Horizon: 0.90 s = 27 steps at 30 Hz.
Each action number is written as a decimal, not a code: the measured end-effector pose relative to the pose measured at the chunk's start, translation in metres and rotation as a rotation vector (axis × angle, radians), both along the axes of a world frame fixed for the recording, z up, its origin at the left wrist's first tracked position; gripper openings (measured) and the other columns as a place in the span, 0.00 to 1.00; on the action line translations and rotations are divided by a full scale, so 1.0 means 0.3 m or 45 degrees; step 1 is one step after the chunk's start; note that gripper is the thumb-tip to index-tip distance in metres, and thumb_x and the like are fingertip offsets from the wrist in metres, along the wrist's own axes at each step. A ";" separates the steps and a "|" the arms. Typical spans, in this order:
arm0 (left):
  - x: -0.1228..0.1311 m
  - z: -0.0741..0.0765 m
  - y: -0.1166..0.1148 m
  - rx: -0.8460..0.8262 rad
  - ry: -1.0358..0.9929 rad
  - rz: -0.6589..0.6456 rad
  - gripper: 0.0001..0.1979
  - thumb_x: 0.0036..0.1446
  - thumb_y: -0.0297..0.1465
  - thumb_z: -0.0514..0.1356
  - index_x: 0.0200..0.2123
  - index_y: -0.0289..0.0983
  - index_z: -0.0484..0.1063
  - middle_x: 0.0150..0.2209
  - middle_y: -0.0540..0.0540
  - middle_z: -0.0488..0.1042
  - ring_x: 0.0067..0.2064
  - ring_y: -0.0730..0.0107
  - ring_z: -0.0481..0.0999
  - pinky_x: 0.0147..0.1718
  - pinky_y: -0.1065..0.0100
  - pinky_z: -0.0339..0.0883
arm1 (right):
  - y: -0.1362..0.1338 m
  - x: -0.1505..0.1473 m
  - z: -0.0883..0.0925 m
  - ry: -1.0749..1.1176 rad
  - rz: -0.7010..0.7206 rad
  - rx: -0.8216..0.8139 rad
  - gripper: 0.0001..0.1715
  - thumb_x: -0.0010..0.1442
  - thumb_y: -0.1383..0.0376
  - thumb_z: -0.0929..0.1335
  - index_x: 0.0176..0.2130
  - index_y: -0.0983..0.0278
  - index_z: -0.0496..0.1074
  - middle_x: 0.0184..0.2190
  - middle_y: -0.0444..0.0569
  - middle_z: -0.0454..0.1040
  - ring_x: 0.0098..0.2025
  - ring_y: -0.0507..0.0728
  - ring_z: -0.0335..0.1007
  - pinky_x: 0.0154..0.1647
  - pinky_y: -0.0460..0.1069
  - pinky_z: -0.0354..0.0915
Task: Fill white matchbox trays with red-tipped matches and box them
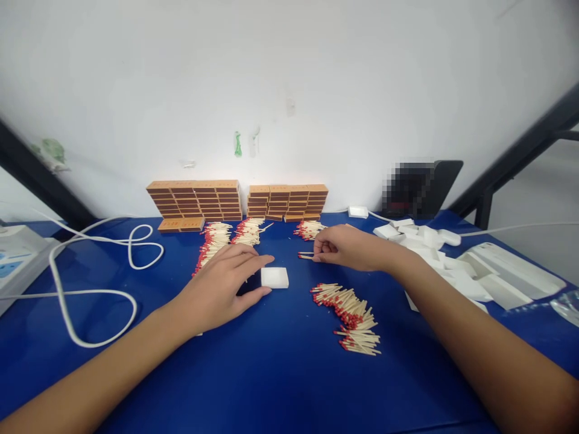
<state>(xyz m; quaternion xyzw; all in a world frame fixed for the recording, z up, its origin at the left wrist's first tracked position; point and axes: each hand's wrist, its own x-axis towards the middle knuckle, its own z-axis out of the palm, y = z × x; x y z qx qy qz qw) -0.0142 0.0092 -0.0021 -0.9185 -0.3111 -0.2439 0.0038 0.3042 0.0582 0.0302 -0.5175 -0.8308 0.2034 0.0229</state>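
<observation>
Table: we worked on a broad blue surface (280,367), smooth and slightly glossy, reaching the white wall.
Finished stock: two blocks of tan cardboard matchboxes (194,201) and (287,202) stood stacked in neat rows against the wall, flat-sided and brick-like; we judged these the part already done, though we could not see inside them.
Empty trays: a loose heap of white box parts (420,236) lay at our right, matte and sharp-cornered, with longer white pieces (506,274) beside them; we judged these still waiting to be filled.
Cable: a white cord (90,289) looped in soft curves at our left.
Loose matches: pale wooden sticks with red heads lay in several piles, the nearest (350,316) fanned out near our right forearm, others (215,240), (248,231) and (309,229) farther back; plenty was left.
Left hand: our left hand (221,286) lay half spread, thumb and fingers framing a small white tray (274,277) without closing on it; whether the thumb tip touched it, we could not tell.
Right hand: our right hand (348,247) was curled, its fingertips pinching a few matches (306,256) that pointed left, just beyond the tray.
Tray: it sat near the table's middle between both hands, a blank rectangular block from this angle.
</observation>
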 end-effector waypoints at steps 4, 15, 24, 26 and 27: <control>0.003 0.005 0.000 0.057 -0.026 0.002 0.23 0.68 0.36 0.65 0.65 0.41 0.72 0.51 0.39 0.80 0.57 0.54 0.78 0.58 0.50 0.75 | -0.017 -0.022 0.010 0.046 0.029 0.031 0.06 0.67 0.65 0.71 0.37 0.61 0.79 0.33 0.48 0.81 0.31 0.55 0.72 0.31 0.50 0.61; 0.015 0.019 -0.013 0.202 -0.066 -0.019 0.25 0.69 0.36 0.65 0.66 0.39 0.68 0.50 0.40 0.81 0.54 0.56 0.79 0.54 0.54 0.76 | -0.140 -0.168 0.009 0.259 0.251 0.259 0.08 0.71 0.62 0.69 0.38 0.61 0.75 0.36 0.48 0.77 0.35 0.55 0.68 0.35 0.50 0.59; 0.012 0.022 -0.008 0.240 -0.061 -0.033 0.25 0.69 0.36 0.66 0.66 0.40 0.69 0.49 0.41 0.82 0.53 0.56 0.80 0.54 0.54 0.76 | -0.083 -0.117 0.020 0.268 0.125 0.390 0.08 0.69 0.61 0.71 0.36 0.62 0.75 0.32 0.47 0.75 0.34 0.55 0.68 0.37 0.50 0.59; 0.011 0.023 -0.007 0.250 -0.050 -0.029 0.24 0.69 0.37 0.66 0.65 0.39 0.70 0.48 0.40 0.82 0.53 0.56 0.80 0.54 0.54 0.77 | -0.052 -0.087 0.015 0.167 0.060 0.351 0.07 0.66 0.61 0.73 0.37 0.62 0.76 0.33 0.48 0.76 0.35 0.56 0.68 0.36 0.50 0.59; 0.010 0.023 -0.007 0.253 -0.046 -0.028 0.24 0.69 0.37 0.66 0.65 0.38 0.70 0.48 0.40 0.82 0.53 0.56 0.80 0.54 0.54 0.76 | -0.039 -0.075 0.009 0.121 0.039 0.302 0.07 0.65 0.61 0.74 0.37 0.63 0.76 0.33 0.48 0.76 0.35 0.56 0.68 0.35 0.50 0.59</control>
